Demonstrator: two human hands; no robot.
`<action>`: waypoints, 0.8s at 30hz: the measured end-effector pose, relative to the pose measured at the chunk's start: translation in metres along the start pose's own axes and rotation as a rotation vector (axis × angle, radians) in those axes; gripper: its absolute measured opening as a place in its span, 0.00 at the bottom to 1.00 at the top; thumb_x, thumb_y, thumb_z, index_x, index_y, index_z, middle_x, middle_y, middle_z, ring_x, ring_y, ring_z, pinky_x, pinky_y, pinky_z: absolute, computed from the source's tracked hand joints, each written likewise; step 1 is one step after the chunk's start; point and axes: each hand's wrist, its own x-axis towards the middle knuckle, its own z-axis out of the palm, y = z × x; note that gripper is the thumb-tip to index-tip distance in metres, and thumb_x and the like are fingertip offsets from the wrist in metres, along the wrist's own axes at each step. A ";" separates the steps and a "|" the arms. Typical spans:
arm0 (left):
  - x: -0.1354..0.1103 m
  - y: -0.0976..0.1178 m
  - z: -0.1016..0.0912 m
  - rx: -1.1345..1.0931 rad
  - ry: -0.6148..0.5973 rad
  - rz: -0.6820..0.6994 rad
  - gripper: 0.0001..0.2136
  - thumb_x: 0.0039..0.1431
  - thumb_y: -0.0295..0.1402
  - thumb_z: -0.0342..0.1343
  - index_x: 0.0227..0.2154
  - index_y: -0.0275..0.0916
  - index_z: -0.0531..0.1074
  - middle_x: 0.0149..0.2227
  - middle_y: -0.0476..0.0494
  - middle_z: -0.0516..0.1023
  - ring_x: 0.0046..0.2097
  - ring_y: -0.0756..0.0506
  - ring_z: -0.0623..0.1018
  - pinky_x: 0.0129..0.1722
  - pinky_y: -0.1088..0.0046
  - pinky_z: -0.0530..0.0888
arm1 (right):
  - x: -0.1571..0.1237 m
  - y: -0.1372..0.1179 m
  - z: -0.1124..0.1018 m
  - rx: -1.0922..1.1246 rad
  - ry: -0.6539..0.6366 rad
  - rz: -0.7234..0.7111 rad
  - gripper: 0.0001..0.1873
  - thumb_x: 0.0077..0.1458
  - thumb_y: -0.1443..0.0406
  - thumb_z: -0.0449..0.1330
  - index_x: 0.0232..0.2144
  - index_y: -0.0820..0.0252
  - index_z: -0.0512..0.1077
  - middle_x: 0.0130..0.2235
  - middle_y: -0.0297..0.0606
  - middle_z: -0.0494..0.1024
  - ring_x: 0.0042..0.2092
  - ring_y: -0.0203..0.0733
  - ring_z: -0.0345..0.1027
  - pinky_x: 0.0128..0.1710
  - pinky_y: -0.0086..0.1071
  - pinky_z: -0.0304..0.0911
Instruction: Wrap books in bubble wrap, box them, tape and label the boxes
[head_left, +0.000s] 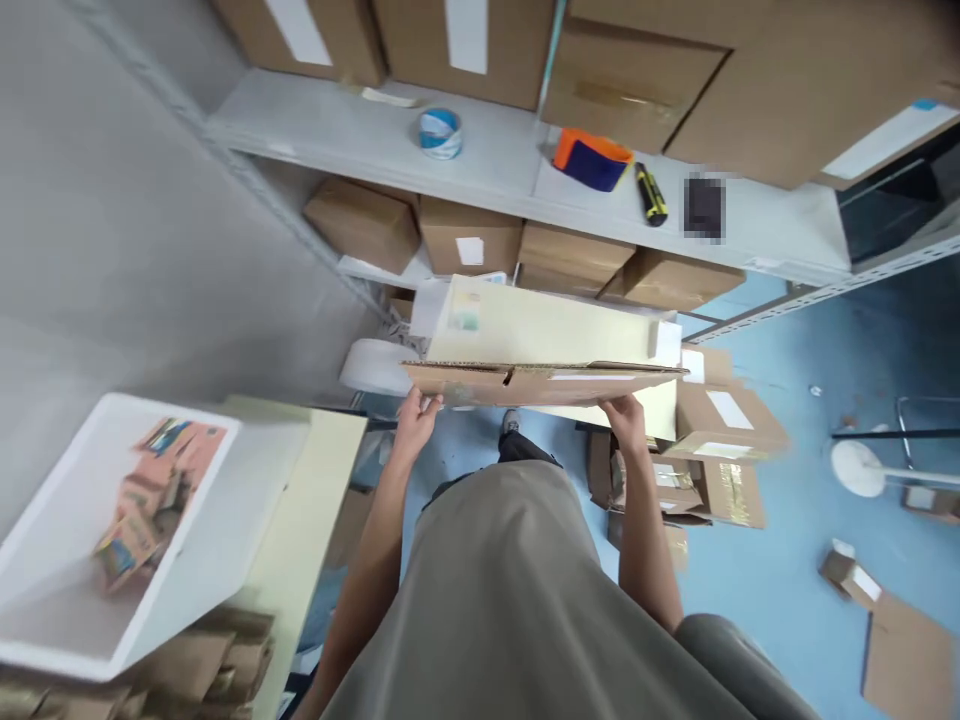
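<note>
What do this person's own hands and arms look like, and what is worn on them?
The ungloved left hand and ungloved right hand are bare, with no watch or bracelet visible. The slim, uncovered left forearm and right forearm show no sleeve; the plain, olive-grey fabric top has no visible marking.

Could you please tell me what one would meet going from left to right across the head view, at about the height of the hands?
White bin → left hand, gripping the cardboard near one end → right hand, gripping it near the other → cartons → round white disc.
</note>
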 end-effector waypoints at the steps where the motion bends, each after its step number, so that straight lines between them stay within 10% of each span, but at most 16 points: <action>1: 0.021 0.008 0.023 -0.029 -0.034 -0.005 0.13 0.57 0.40 0.63 0.43 0.44 0.74 0.49 0.36 0.86 0.55 0.37 0.85 0.60 0.55 0.80 | 0.015 0.004 -0.011 0.013 0.038 0.020 0.27 0.40 0.48 0.76 0.38 0.57 0.79 0.41 0.48 0.88 0.46 0.57 0.81 0.53 0.54 0.75; 9: 0.123 0.062 0.142 -0.086 -0.204 -0.010 0.21 0.57 0.37 0.61 0.54 0.42 0.73 0.58 0.37 0.82 0.63 0.38 0.79 0.66 0.58 0.74 | 0.095 0.010 -0.071 0.073 0.157 0.137 0.29 0.40 0.46 0.76 0.39 0.57 0.78 0.42 0.48 0.87 0.48 0.55 0.81 0.57 0.53 0.73; 18: 0.134 0.071 0.180 -0.148 -0.387 -0.028 0.28 0.63 0.53 0.61 0.60 0.42 0.77 0.62 0.37 0.80 0.68 0.32 0.74 0.68 0.54 0.72 | 0.093 0.012 -0.056 0.007 -0.093 0.178 0.28 0.52 0.42 0.70 0.43 0.57 0.82 0.40 0.44 0.86 0.51 0.58 0.79 0.54 0.53 0.76; 24: 0.120 0.076 0.171 -0.146 -0.395 -0.082 0.33 0.64 0.57 0.61 0.67 0.45 0.72 0.70 0.38 0.73 0.72 0.33 0.70 0.73 0.54 0.66 | 0.097 0.003 -0.061 -0.016 -0.094 0.160 0.33 0.58 0.39 0.65 0.49 0.59 0.83 0.45 0.46 0.87 0.55 0.62 0.77 0.57 0.54 0.75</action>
